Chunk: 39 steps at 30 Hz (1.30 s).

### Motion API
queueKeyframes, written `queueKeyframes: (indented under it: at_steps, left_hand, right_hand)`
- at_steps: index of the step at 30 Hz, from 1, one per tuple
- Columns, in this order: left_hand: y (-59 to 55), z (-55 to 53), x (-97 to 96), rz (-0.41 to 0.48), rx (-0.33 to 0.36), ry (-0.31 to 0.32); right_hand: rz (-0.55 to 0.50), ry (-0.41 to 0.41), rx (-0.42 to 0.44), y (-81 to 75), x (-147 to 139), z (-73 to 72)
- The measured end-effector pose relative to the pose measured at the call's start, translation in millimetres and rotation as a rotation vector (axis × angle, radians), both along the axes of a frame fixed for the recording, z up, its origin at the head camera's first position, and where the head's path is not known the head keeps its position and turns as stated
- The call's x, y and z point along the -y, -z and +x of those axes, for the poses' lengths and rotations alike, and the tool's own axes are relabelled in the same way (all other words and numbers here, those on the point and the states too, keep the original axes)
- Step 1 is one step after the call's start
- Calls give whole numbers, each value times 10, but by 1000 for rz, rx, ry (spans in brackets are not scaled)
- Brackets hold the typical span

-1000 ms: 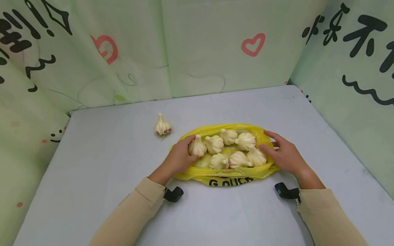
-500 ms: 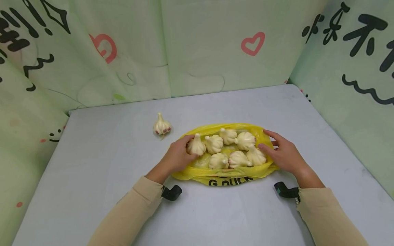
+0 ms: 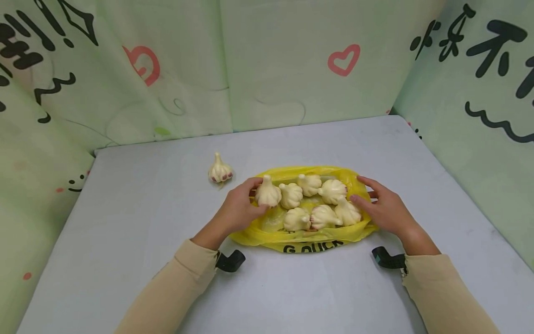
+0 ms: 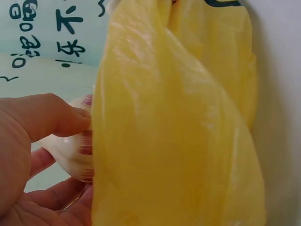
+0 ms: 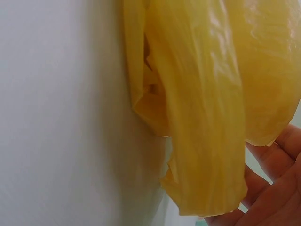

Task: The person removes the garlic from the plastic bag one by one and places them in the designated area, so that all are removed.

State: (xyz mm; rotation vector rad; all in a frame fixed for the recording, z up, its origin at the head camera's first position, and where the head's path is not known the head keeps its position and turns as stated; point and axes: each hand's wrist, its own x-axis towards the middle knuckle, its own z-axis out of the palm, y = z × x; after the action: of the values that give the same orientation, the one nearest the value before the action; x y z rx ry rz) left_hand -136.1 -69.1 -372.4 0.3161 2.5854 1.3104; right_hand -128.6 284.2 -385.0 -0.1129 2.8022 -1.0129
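Note:
A yellow plastic bag (image 3: 273, 238) with black lettering lies wide open on the table, several white garlic bulbs (image 3: 323, 217) inside it. At its left end, my left hand (image 3: 237, 209) grips one garlic bulb (image 3: 268, 194) between thumb and fingers, its stem pointing up. The left wrist view shows the purple-streaked base of that garlic bulb (image 4: 75, 157), partly hidden by the bag. My right hand (image 3: 385, 208) holds the bag's right end, thumb over the rim. In the right wrist view its fingers (image 5: 273, 162) pass behind the yellow plastic.
A single garlic bulb (image 3: 219, 170) with purple patches stands on the white table (image 3: 146, 222), behind and left of the bag. Printed pale green curtains (image 3: 271, 69) enclose the back and both sides of the table.
My left hand has drawn slightly left and up, bringing the gripped garlic bulb a little higher above the bag's left end. The right hand stays in place.

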Motion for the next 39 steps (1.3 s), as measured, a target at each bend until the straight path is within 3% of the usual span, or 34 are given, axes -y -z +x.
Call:
queueKeyframes:
  at_steps: [11,17,26,39]
  left_hand:
    - [-164,-9,130,58,-27,-28]
    - [-241,-38,283,43,-44,-71]
    - [-232,-61,478,34,-54,-162]
    - [-175,-107,792,111,-56,-290]
  right_hand:
    - [5,2,-2,4,0,-4]
    - [3,1,-5,6,-1,-4]
    - [-1,2,-5,15,1,2]
    - [7,11,-3,15,14,5]
